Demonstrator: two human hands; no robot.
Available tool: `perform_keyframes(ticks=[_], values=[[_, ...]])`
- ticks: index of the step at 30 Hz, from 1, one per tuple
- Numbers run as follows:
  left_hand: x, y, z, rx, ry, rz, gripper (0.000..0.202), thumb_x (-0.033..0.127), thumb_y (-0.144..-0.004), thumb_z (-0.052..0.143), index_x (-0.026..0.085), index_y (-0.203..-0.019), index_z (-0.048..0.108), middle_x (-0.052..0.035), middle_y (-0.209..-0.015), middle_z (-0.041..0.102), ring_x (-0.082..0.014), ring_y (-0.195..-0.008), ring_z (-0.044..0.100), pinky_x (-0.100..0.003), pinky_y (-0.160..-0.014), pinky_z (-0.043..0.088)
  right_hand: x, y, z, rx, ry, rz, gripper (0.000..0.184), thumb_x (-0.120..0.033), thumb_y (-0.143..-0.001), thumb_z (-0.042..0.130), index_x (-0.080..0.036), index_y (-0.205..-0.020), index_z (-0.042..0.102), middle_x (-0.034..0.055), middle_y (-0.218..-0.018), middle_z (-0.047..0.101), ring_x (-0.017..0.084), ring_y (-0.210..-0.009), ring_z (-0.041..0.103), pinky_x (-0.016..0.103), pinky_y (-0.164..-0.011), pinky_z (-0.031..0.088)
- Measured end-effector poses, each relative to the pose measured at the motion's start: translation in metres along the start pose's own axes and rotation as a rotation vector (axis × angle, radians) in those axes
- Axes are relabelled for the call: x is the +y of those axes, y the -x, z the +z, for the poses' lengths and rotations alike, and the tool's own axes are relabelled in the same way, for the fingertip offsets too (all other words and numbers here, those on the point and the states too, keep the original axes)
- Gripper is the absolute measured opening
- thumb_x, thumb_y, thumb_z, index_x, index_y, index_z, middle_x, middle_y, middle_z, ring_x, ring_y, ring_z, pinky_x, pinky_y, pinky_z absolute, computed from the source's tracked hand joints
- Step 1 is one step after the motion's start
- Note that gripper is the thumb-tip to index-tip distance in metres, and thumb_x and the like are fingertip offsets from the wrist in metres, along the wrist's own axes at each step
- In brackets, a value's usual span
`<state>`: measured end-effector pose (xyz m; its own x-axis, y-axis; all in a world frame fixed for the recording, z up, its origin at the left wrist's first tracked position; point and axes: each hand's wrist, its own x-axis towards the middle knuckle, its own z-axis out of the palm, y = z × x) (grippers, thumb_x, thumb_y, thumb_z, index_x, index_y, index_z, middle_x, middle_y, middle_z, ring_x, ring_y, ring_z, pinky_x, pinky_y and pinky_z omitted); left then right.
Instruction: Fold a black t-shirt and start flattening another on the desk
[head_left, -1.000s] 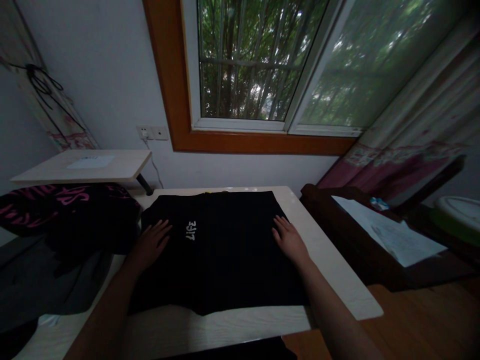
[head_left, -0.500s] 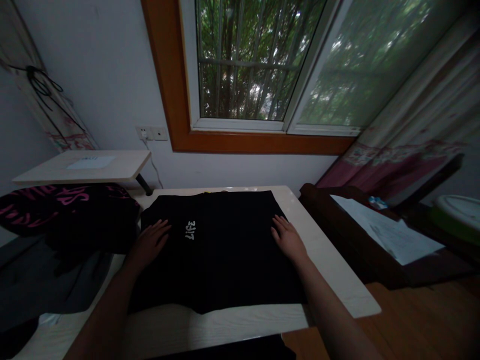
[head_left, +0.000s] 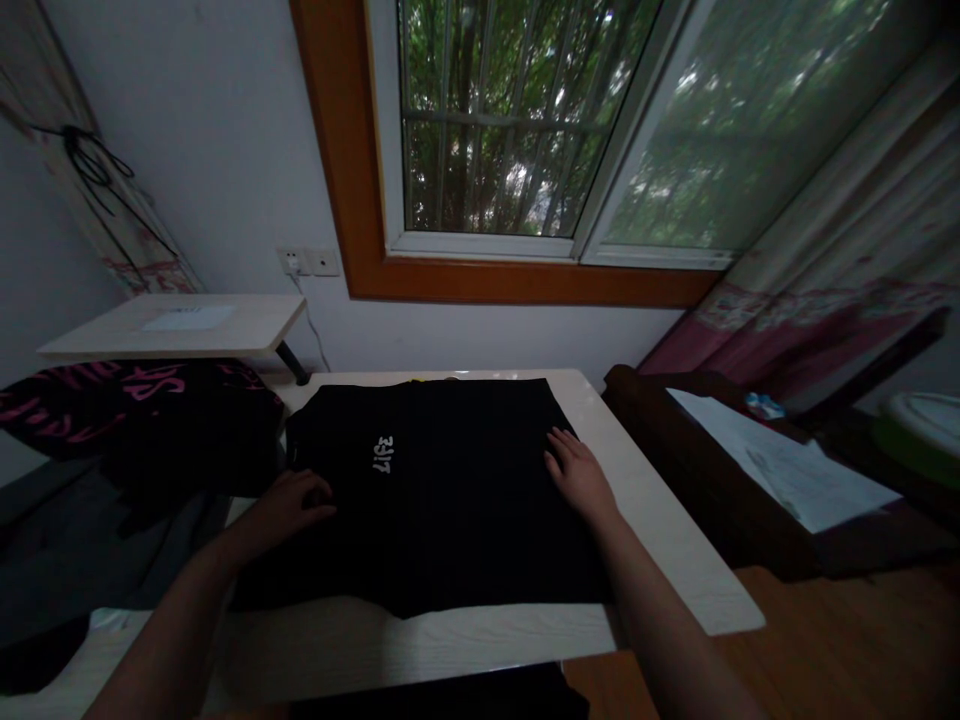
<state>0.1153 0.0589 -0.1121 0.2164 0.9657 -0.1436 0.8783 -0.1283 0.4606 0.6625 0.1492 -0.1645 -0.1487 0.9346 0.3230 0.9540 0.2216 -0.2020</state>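
Observation:
A black T-shirt (head_left: 465, 500) lies spread on the pale table, its small white print (head_left: 382, 455) toward the left and its neck edge at the left side. My right hand (head_left: 581, 475) rests flat on the shirt's right edge, fingers stretched out. At the left part of the shirt is my left hand (head_left: 292, 505), its fingers loosely bent with a gap between thumb and forefinger. I see no cloth gripped in it.
Dark clothes with pink print (head_left: 150, 420) are heaped at the left, beside a small raised shelf (head_left: 255, 330) bearing a paper. The table's right edge (head_left: 675, 540) faces a dark brown piece of furniture (head_left: 720, 480) with white sheets (head_left: 787, 465). A window stands behind.
My left hand has come down and slightly left, toward me, and its fingers have gone from flat to bent. The shirt's lower left edge has shifted left. My right hand stays put.

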Motion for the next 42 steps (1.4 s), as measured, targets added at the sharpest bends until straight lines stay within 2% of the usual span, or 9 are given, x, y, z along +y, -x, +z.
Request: perform_keyframes(ticks=[5, 12, 18, 23, 26, 29, 33, 38, 42], values=[[0.020, -0.003, -0.001, 0.048, -0.073, 0.015, 0.017, 0.038, -0.082, 0.063, 0.022, -0.085, 0.068, -0.0049, -0.096, 0.068, -0.0249, -0.097, 0.058, -0.037, -0.086, 0.044, -0.002, 0.001, -0.002, -0.003, 0.010, -0.001, 0.047, -0.034, -0.101, 0.045, -0.014, -0.141, 0.058, 0.0128, -0.152, 0.052, 0.030, -0.143, 0.044, 0.050, -0.120, 0.034], [0.041, -0.005, -0.009, 0.059, 0.315, 0.017, 0.028, 0.050, -0.093, 0.050, 0.023, -0.094, 0.057, -0.0001, -0.091, 0.065, -0.0194, -0.086, 0.061, -0.032, -0.081, 0.048, -0.001, 0.001, -0.002, -0.006, 0.022, -0.005, 0.046, -0.034, -0.101, 0.045, -0.014, -0.140, 0.059, 0.0130, -0.151, 0.052, 0.030, -0.143, 0.045, 0.049, -0.119, 0.035], [0.046, -0.016, 0.003, 0.094, 0.382, 0.034, 0.027, 0.049, -0.092, 0.052, 0.024, -0.098, 0.060, -0.0009, -0.097, 0.069, -0.0215, -0.095, 0.065, -0.035, -0.090, 0.049, 0.000, 0.000, -0.002, 0.015, 0.039, -0.037, 0.047, -0.036, -0.102, 0.042, -0.013, -0.138, 0.060, 0.0132, -0.150, 0.054, 0.029, -0.141, 0.047, 0.047, -0.119, 0.037], [0.031, -0.023, 0.019, 0.171, 0.271, 0.001, 0.031, 0.043, -0.095, 0.049, 0.023, -0.115, 0.062, -0.0060, -0.109, 0.071, -0.0238, -0.103, 0.067, -0.041, -0.096, 0.051, -0.001, 0.000, -0.002, 0.019, 0.025, -0.031, 0.047, -0.035, -0.101, 0.043, -0.013, -0.138, 0.060, 0.0139, -0.150, 0.054, 0.030, -0.141, 0.047, 0.051, -0.117, 0.038], [0.022, -0.019, 0.023, 0.333, 0.113, 0.117, 0.037, 0.040, -0.097, 0.049, 0.022, -0.126, 0.062, -0.0087, -0.125, 0.066, -0.0244, -0.116, 0.063, -0.046, -0.106, 0.048, -0.002, 0.000, -0.001, 0.025, 0.019, -0.028, 0.047, -0.035, -0.101, 0.043, -0.013, -0.138, 0.061, 0.0147, -0.149, 0.054, 0.031, -0.141, 0.047, 0.051, -0.117, 0.038], [0.022, -0.011, 0.025, 0.445, -0.132, 0.243, 0.038, 0.040, -0.098, 0.050, 0.025, -0.131, 0.064, -0.0080, -0.146, 0.055, -0.0283, -0.140, 0.046, -0.051, -0.117, 0.038, -0.001, 0.001, -0.002, 0.029, 0.034, -0.037, 0.047, -0.035, -0.101, 0.042, -0.013, -0.138, 0.061, 0.0146, -0.149, 0.055, 0.030, -0.140, 0.048, 0.050, -0.117, 0.039], [0.027, -0.002, 0.039, 0.376, -0.356, 0.298, 0.048, 0.044, -0.100, 0.048, 0.030, -0.146, 0.053, -0.0036, -0.161, 0.040, -0.0304, -0.153, 0.026, -0.057, -0.121, 0.031, -0.002, 0.001, -0.001, 0.028, 0.054, -0.039, 0.048, -0.036, -0.101, 0.041, -0.012, -0.138, 0.060, 0.0143, -0.149, 0.054, 0.030, -0.140, 0.048, 0.050, -0.116, 0.040], [0.027, 0.001, 0.060, 0.314, -0.424, 0.254, 0.058, 0.048, -0.101, 0.044, 0.027, -0.155, 0.039, -0.0069, -0.162, 0.038, -0.0295, -0.152, 0.029, -0.059, -0.121, 0.028, -0.002, 0.001, -0.001, 0.026, 0.049, -0.030, 0.047, -0.035, -0.101, 0.041, -0.014, -0.139, 0.060, 0.0133, -0.150, 0.054, 0.030, -0.140, 0.048, 0.051, -0.116, 0.039], [0.024, 0.004, 0.061, 0.297, -0.362, 0.245, 0.059, 0.046, -0.102, 0.043, 0.026, -0.156, 0.036, -0.0079, -0.163, 0.036, -0.0281, -0.152, 0.029, -0.058, -0.123, 0.025, -0.003, 0.001, -0.004, 0.024, 0.055, -0.037, 0.047, -0.035, -0.101, 0.041, -0.013, -0.138, 0.060, 0.0127, -0.148, 0.055, 0.029, -0.140, 0.048, 0.048, -0.118, 0.037]])
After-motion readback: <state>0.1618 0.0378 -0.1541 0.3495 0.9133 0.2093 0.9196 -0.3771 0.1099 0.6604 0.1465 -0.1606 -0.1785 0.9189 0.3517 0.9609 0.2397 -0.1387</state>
